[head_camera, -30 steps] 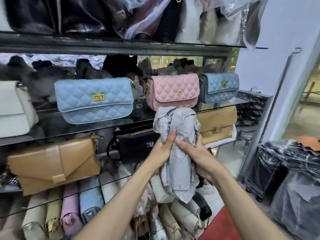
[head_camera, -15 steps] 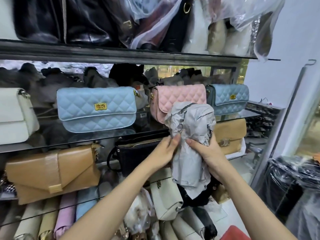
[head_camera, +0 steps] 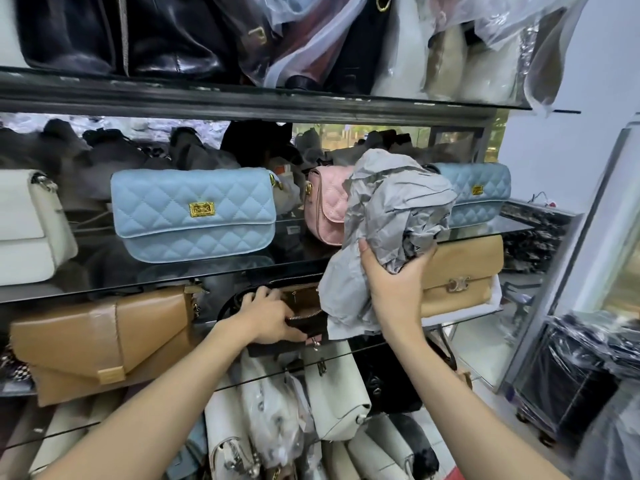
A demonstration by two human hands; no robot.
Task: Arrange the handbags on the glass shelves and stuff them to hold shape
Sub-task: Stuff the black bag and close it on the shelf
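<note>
Two hands are seen at the glass shelves [head_camera: 485,230]. A crumpled wad of grey paper [head_camera: 391,230] is gripped from below by the right hand [head_camera: 398,282], raised before the pink quilted bag [head_camera: 325,209] near the middle shelf's right end. Lower left of it, the zipped mouth of the black handbag [head_camera: 304,327], at the front edge of the shelf beneath, is grasped by the left hand [head_camera: 270,317]; tan bags [head_camera: 460,275] lie either side.

Paper wad [head_camera: 394,216] before pink bag [head_camera: 325,209], above open bag [head_camera: 298,306].
</note>
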